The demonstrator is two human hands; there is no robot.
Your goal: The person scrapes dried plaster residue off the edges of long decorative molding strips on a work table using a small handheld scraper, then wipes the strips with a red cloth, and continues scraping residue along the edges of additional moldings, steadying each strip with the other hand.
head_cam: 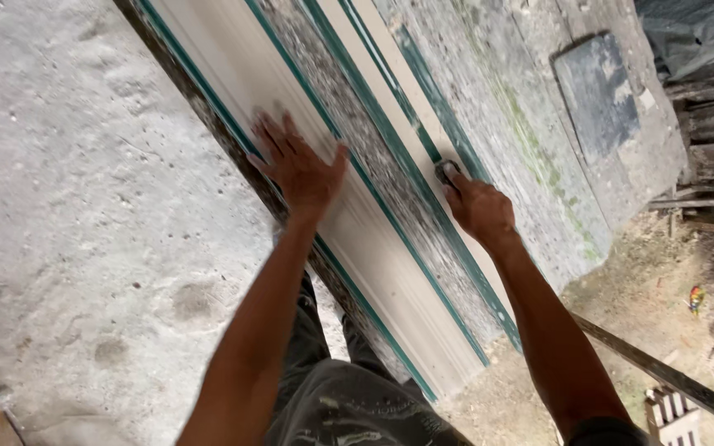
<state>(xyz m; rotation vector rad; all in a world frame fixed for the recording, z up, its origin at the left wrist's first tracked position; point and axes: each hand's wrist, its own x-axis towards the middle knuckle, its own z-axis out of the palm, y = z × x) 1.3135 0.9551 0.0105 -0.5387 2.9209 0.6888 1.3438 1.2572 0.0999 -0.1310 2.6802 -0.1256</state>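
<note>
Two hands work one long white moulding (390, 272) edged with green strips. The left hand (299, 169) lies flat, fingers spread, on its white face; the right hand (479, 208) clamps one small dark sanding block (446, 171) against it.
</note>
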